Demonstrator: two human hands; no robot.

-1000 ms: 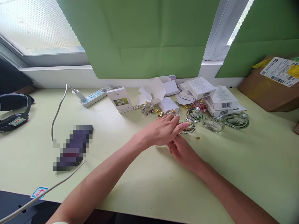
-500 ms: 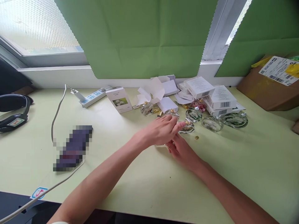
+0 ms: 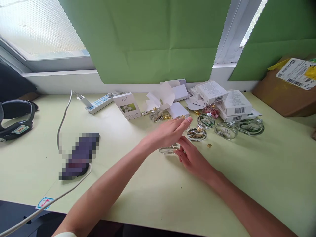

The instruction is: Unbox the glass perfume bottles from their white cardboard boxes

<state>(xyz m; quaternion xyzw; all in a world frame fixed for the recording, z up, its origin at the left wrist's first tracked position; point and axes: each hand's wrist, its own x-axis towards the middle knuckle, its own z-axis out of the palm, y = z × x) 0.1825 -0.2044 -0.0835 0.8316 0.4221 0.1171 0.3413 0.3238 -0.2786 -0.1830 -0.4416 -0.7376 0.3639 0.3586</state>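
Observation:
A clear oval glass bottle (image 3: 169, 149) rests on the table, its top partly covered by my hands. Above it is my left hand (image 3: 169, 131), fingers stretched out together and thumb raised, with nothing seen in it. My right hand (image 3: 194, 159) has its fingers bent around the bottle's right side, thumb and fingertips against the glass. Just beyond the hands lies another glass bottle with a gold neck (image 3: 197, 134). A small gold cap (image 3: 209, 145) sits to the right of my right hand.
Several glass bottles (image 3: 225, 130) stand toward the back right, before stacked white boxes (image 3: 234, 102). An upright white box (image 3: 127, 106) and a power strip (image 3: 100, 103) are left of them. A phone (image 3: 80, 154) with a cable, headphones (image 3: 18, 118) and a cardboard carton (image 3: 286, 92) flank the table.
My left hand has lifted slightly off the bottle and straightened its fingers, exposing more of the glass. My right hand has stayed at the bottle's side.

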